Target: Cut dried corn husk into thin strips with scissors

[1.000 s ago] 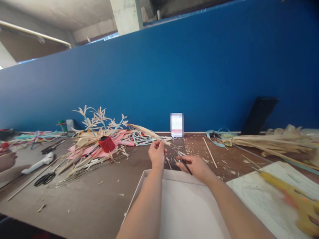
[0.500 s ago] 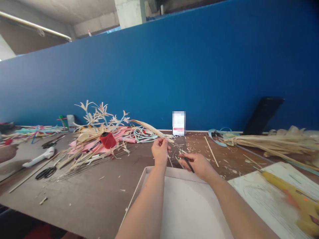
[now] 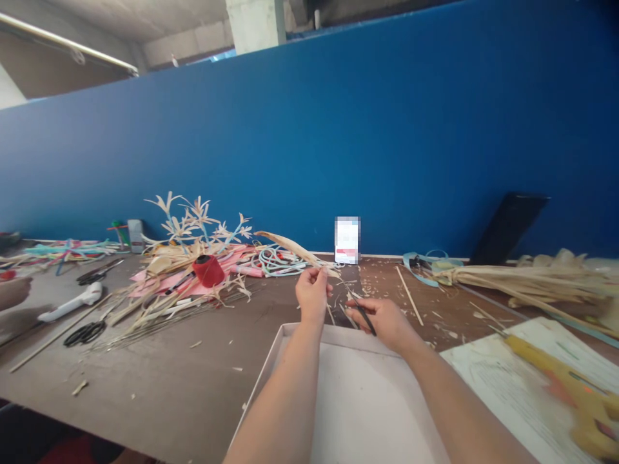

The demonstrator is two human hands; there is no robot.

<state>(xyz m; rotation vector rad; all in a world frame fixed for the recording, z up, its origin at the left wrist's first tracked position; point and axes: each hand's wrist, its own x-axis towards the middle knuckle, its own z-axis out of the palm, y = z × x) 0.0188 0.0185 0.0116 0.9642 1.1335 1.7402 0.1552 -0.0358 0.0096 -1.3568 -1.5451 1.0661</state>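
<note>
My left hand (image 3: 312, 295) pinches a long, pale strip of dried husk (image 3: 285, 242) between thumb and fingers. The strip reaches up and left from the hand, and its short end sticks out on the right. My right hand (image 3: 382, 319) is closed around the dark handle of a slim tool that looks like scissors (image 3: 360, 310). Its thin blades point up and left, close to the strip's short end; whether they touch it I cannot tell. Beneath both forearms lies a shallow white box lid (image 3: 367, 386).
Left of my hands are husk flowers (image 3: 181, 225), a red thread spool (image 3: 207, 270) and black-handled scissors (image 3: 86, 332). A phone (image 3: 347, 240) leans on the blue partition (image 3: 290, 142). At right are a husk bundle (image 3: 512, 274) and a yellow glue gun (image 3: 556, 370). Another person's hand (image 3: 13, 292) shows far left.
Both hands keep nearly the same pose, with the strip and the scissors still in them. The view has shifted slightly, so things at the left appear a little further left.
</note>
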